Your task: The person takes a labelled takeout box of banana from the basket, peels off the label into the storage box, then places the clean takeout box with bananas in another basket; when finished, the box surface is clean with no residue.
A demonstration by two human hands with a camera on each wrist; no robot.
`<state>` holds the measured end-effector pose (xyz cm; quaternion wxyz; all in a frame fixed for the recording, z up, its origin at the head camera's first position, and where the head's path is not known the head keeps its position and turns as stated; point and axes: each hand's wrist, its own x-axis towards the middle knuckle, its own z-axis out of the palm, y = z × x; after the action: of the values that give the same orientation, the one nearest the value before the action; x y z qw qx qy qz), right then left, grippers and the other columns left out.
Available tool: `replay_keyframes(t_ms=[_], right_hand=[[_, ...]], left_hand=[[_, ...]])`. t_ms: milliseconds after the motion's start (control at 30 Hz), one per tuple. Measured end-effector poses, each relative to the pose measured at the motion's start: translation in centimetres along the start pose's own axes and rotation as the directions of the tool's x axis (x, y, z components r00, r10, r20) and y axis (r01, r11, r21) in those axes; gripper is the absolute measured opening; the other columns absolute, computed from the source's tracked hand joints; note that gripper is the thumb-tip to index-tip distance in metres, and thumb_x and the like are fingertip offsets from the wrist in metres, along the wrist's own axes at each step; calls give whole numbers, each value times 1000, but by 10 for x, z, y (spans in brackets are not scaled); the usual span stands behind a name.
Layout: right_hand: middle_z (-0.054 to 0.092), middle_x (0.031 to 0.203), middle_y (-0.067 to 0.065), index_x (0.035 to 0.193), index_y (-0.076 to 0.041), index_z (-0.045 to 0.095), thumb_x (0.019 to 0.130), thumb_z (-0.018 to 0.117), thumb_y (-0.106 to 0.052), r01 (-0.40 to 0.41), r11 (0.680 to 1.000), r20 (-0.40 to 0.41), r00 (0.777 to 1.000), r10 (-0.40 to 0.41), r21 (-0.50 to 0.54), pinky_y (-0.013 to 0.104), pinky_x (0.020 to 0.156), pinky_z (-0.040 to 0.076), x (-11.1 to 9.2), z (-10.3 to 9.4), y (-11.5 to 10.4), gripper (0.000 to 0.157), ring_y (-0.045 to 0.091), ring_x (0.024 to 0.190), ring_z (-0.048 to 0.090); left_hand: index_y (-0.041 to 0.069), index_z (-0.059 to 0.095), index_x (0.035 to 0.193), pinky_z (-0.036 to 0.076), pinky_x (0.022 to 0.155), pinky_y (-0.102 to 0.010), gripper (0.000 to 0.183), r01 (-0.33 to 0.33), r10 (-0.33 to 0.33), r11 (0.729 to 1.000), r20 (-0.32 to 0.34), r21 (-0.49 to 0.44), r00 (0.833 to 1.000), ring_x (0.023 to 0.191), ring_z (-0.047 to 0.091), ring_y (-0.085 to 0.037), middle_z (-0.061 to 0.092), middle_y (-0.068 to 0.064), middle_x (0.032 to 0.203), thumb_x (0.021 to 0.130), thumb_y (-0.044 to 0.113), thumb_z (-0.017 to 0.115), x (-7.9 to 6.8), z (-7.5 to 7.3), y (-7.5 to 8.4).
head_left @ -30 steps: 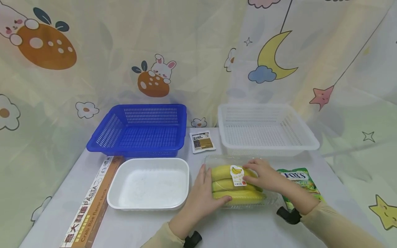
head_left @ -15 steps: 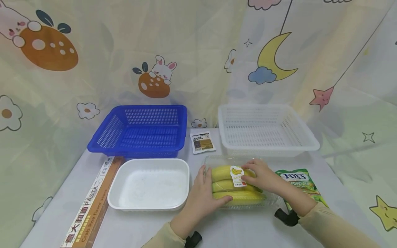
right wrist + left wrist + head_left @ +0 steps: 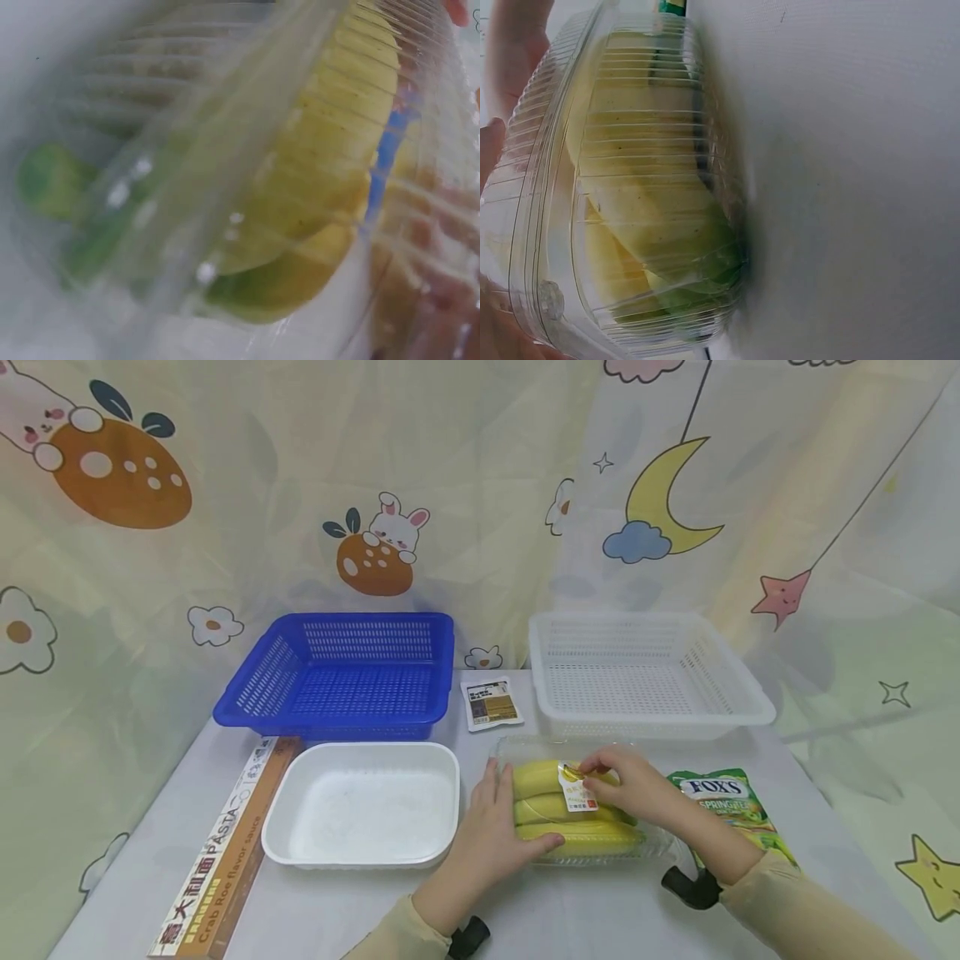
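Bracing clear banana pack, at head-view five o'clock, from nine o'clock with left hand, fingers extended; apparently pinching label with right hand; if peeling, best pull slow, low.

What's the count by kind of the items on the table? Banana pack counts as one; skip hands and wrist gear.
Perforated rectangular plastic baskets: 2 (blue basket, white basket)
White shallow rectangular tray: 1
Clear plastic container of yellow bananas: 1
Long brown-and-white pasta box: 1
Small flat white-and-brown sachet: 1
Green FOX'S bag: 1
Total: 7
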<state>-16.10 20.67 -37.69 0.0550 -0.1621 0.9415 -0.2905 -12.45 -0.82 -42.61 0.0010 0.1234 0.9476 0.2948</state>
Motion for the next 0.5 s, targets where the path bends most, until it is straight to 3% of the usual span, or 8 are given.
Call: replay_keyframes(t_ms=[233, 333, 500], right_hand=[[62, 90, -2, 112, -11, 62, 84, 60, -10, 48, 999, 4, 999, -48, -22, 28, 68, 44, 0, 2, 0, 28, 11, 80, 52], [63, 90, -3, 106, -12, 66, 84, 59, -8, 82, 995, 3, 997, -82, -58, 25, 65, 44, 1, 3, 0, 23, 9, 77, 51], [62, 87, -4, 100, -15, 68, 85, 57, -8, 47, 997, -4, 999, -48, -68, 22, 60, 42, 5, 3, -1, 20, 10, 74, 49]], left_hand=[[6, 20, 144, 36, 103, -46, 112, -3, 3, 1000, -2, 1, 1000, 134, 28, -33, 11, -17, 152, 64, 74, 58, -1, 2, 0], [5, 19, 144, 37, 102, -46, 112, -3, 3, 1000, -4, 10, 1000, 134, 28, -34, 12, -18, 152, 65, 73, 58, -2, 1, 0], [5, 18, 145, 37, 102, -46, 111, 2, -2, 1000, -2, 11, 1000, 134, 28, -34, 12, -17, 152, 66, 72, 59, -1, -1, 0]])
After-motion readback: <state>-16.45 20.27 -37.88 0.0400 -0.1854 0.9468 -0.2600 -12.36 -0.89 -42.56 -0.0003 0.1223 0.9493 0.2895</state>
